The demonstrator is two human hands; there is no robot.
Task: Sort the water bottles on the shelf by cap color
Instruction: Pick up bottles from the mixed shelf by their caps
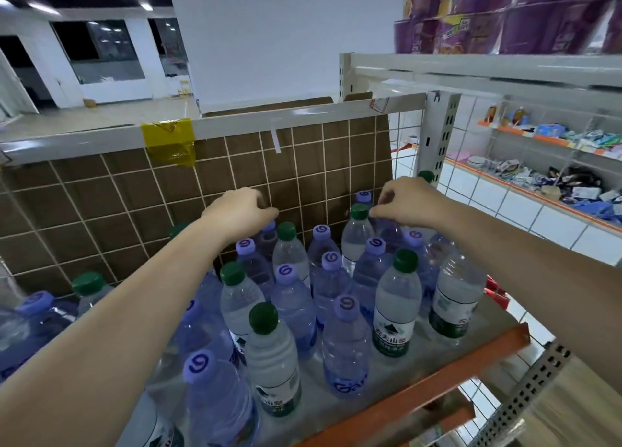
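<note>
Hands (240, 209) (409, 202) over mixed-cap bottles (292, 298)

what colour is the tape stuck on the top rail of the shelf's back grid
Yellow. The tape wraps over the white rail, seen in the head view.

Both forearms bare; left grip (240, 211) and right grip (409, 202) ungloved.
</note>
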